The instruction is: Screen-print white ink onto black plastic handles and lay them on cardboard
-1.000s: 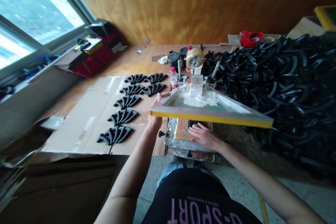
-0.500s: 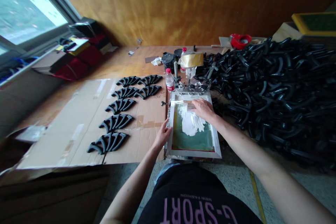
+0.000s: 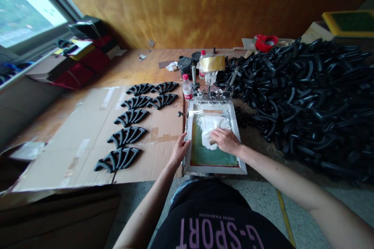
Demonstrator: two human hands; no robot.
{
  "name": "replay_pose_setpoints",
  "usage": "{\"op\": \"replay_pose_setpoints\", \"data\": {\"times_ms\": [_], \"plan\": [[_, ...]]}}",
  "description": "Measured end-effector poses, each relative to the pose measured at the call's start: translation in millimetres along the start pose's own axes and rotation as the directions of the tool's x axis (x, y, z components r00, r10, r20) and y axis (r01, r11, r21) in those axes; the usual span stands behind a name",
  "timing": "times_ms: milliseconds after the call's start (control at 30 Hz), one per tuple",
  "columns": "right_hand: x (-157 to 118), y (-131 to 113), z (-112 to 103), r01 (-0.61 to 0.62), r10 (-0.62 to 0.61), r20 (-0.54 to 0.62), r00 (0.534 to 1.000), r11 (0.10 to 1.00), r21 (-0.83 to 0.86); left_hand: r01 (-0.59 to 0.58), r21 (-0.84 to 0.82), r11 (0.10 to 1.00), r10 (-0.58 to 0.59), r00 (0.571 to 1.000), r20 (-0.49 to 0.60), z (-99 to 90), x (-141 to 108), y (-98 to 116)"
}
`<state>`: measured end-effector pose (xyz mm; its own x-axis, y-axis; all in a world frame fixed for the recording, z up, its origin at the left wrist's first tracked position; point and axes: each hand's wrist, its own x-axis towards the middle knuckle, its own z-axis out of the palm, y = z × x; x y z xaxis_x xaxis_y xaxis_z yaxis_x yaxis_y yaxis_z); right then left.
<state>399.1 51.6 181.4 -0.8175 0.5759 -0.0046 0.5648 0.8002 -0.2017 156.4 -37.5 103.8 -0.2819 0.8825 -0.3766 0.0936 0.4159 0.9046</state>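
Observation:
A screen printing frame [image 3: 240, 155] with a silver rim and green mesh lies in front of me. My left hand [image 3: 181, 148] is closed at its left edge, fingers against the rim. My right hand [image 3: 225, 141] is over the mesh with its fingers curled together at a white patch [image 3: 209, 126]. What those fingers hold is blurred and partly hidden. A wooden-edged bar, seemingly a squeegee [image 3: 212, 112], lies across the far end of the mesh, apart from my right hand.
Curved black ribbed parts [image 3: 127, 136] lie in rows on cardboard [image 3: 73, 136] at left. A big heap of black parts [image 3: 304, 97] fills the right. Behind the frame stand a red-capped bottle [image 3: 187, 87], black tubs [image 3: 185, 65] and a tape roll [image 3: 266, 42].
My right hand has moved away from the bar at the far end, towards me, onto the white patch. My left hand stays at the frame's left edge.

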Motion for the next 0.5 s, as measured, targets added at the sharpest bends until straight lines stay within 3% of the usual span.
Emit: {"op": "replay_pose_setpoints", "data": {"times_ms": [100,167,300,400,500], "plan": [[-13,-6,9,0.047,-0.049,0.028,0.998,0.997,0.060,0.005,-0.022,1.000,-0.005,1.000,0.001,0.4,-4,6],[-10,-6,4,0.023,-0.023,0.004,1.000,0.995,0.099,0.010,-0.043,0.999,-0.010,1.000,0.003,-0.3,-9,15],[36,13,-33,-0.134,0.151,-0.165,0.975,0.985,0.113,0.012,-0.096,0.995,-0.008,0.999,0.039,-9.0,-23,45],[64,50,-68,-0.299,0.315,-0.302,0.900,0.949,0.098,-0.017,-0.139,0.990,0.021,0.999,0.033,-19.2,-33,78],[54,103,-84,-0.463,0.503,-0.419,0.756,0.863,0.199,-0.094,-0.243,0.965,0.094,0.995,-0.011,-23.9,-36,119]]}}
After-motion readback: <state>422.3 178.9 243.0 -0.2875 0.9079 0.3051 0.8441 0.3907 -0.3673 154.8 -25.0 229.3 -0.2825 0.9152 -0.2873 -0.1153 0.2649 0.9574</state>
